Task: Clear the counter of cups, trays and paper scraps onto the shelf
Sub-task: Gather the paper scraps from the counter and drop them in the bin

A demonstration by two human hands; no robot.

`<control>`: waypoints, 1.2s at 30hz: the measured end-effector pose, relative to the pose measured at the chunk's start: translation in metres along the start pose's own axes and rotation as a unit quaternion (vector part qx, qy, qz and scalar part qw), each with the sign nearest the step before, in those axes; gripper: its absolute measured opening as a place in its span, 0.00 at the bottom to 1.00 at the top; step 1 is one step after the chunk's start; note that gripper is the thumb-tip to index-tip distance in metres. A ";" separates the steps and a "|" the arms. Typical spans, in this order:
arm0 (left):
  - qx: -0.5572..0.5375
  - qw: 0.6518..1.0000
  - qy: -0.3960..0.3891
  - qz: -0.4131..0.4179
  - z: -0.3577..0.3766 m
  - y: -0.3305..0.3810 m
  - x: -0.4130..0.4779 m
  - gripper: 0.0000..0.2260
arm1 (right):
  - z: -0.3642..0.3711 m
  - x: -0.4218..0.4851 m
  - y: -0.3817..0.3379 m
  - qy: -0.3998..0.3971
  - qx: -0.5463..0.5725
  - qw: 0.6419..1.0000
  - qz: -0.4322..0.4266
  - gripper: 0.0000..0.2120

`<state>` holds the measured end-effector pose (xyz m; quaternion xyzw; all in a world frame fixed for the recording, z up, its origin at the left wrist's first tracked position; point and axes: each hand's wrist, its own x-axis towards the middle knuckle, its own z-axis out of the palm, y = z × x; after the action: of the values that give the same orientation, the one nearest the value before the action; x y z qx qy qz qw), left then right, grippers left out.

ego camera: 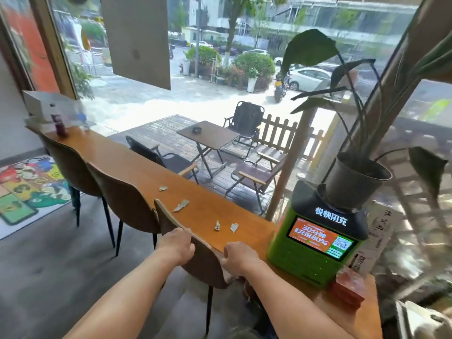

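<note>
A long wooden counter [137, 165] runs along the window. Several white paper scraps lie on it: one [163, 188] farther off, a larger one [181, 206] in the middle, and two small ones [217, 225] [234, 227] near me. A dark purple cup [59, 125] stands at the counter's far left end. My left hand [176, 245] and my right hand [238, 259] both grip the top edge of the nearest brown chair's backrest [203, 263], which is pushed against the counter.
Two more brown chairs [122, 194] [71, 165] stand along the counter. A green charging kiosk [315, 243] with a potted plant [354, 179] on top sits at the right end, red packets [348, 287] beside it. A white box [46, 104] sits far left.
</note>
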<state>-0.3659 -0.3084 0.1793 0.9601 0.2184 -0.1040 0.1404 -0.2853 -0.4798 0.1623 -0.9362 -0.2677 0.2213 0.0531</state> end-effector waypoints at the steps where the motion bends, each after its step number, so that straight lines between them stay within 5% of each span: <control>1: 0.006 1.000 -0.006 0.008 -0.001 0.003 0.013 0.12 | -0.004 0.013 0.001 0.002 -0.002 1.000 0.002 0.11; 13: 0.078 0.991 -0.089 0.061 -0.042 0.007 0.187 0.11 | -0.073 0.187 0.015 0.028 0.060 0.997 0.037 0.12; 24: 0.106 0.976 -0.169 0.088 -0.029 -0.060 0.303 0.13 | -0.046 0.288 0.005 -0.061 0.106 0.986 0.110 0.18; 29: 0.138 0.963 -0.190 0.129 -0.040 -0.100 0.378 0.12 | -0.037 0.341 -0.026 -0.066 0.167 0.971 0.160 0.07; 36: 0.137 0.951 -0.209 0.180 -0.058 -0.172 0.471 0.07 | -0.028 0.416 -0.098 -0.088 0.193 0.955 0.205 0.13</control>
<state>-0.0190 0.0421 0.0725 0.9502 -0.0082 -0.3045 0.0663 -0.0039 -0.1772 0.0485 -0.9198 -0.0256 0.3565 0.1621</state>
